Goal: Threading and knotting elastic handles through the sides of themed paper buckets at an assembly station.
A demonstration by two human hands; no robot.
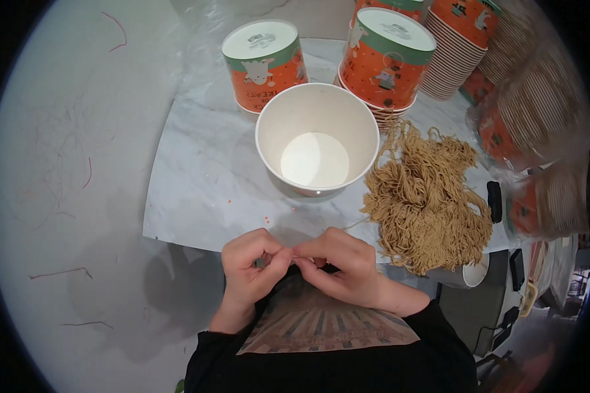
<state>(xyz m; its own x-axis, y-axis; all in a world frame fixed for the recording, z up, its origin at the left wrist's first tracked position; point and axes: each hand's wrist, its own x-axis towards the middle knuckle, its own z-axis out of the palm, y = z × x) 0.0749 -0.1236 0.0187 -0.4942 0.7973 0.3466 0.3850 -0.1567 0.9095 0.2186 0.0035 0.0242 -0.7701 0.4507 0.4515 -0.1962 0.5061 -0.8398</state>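
Far left it's pale grey floor (105, 216) with a few stray dark red threads (89, 173) on it. Then the marbled table (190, 177) starts, with some tiny orange specks (266, 220) toward its near edge. The left hand (248, 263) is just off that near edge, thumb and index pinched on a thin strand (295, 257), too small to make out its colour. Near the far edge there's an upside-down orange-and-green paper bucket (265, 65), and just nearer, an upright bucket (316, 157), white inside and open at the top. The right hand (344, 261) meets the left at the fingertips, also pinching that strand. Behind the open bucket is a nested stack of upside-down buckets (385, 65). Big messy heap of tan yarn (432, 203) by the table's near right corner, one loose end trailing toward the right hand; can't tell if it's the same strand. Farther right, more stacked buckets in clear plastic (531, 108).
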